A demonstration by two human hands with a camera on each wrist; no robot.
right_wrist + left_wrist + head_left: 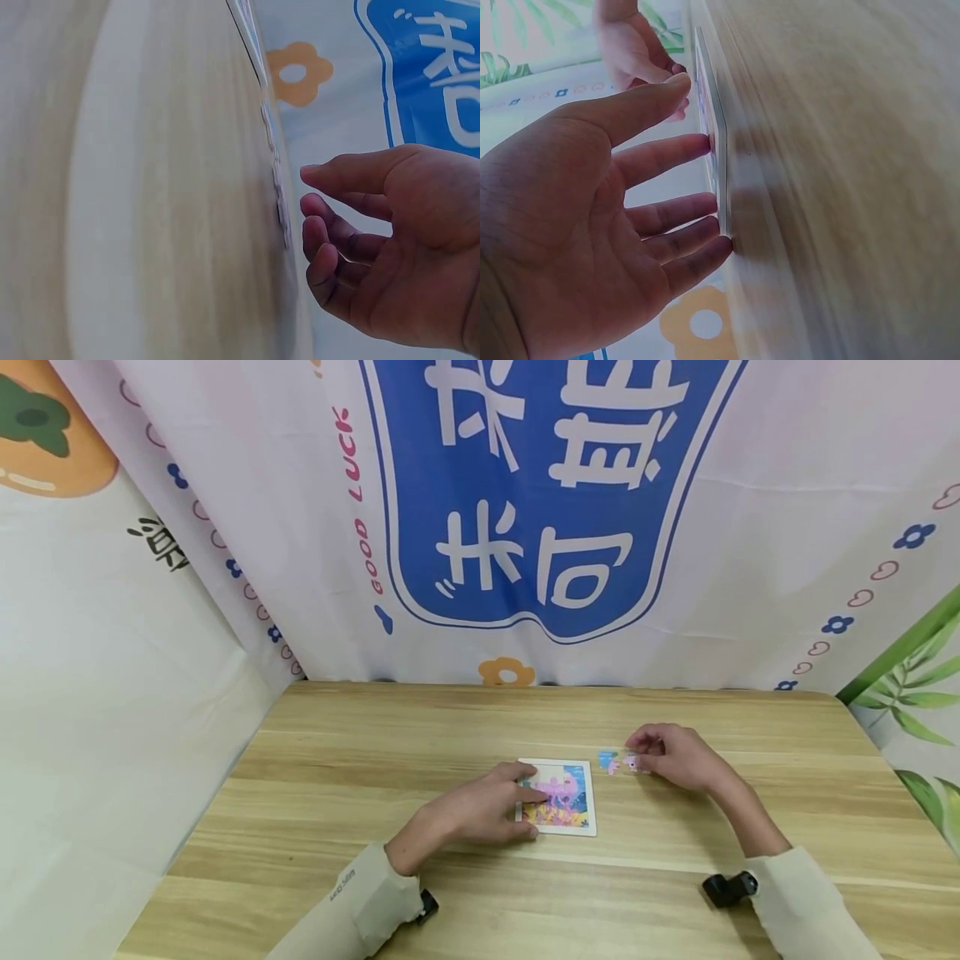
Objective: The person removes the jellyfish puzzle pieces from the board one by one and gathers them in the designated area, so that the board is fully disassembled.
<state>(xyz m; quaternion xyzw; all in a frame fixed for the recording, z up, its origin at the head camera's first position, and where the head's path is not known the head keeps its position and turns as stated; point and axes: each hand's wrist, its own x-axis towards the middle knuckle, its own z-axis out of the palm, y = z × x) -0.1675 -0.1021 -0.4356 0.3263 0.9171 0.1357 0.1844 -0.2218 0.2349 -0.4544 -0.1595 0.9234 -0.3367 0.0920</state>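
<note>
A small jigsaw puzzle in a white-framed tray (592, 802) lies flat on the table, its picture pink, blue and yellow with a pale patch toward the upper left. Over its left side reaches my left hand (491, 806), fingers spread and nearly straight. In the left wrist view, fingertips of that hand (592, 217) touch the tray's face and edge. To the right of the tray lie loose puzzle pieces, one blue and pink (607, 761), another mostly pink (631, 763) and partly hidden. Above them hovers my right hand (678, 758), fingers loosely bent; the right wrist view shows this hand (405, 240) apart from the pieces.
The wood-grain table (360, 752) backs onto a printed cloth (300, 510) with a blue panel and white characters. Another pale cloth (97, 718) hangs along the left side. Black wrist cameras sit at both sleeves, the right camera (729, 888) close above the tabletop.
</note>
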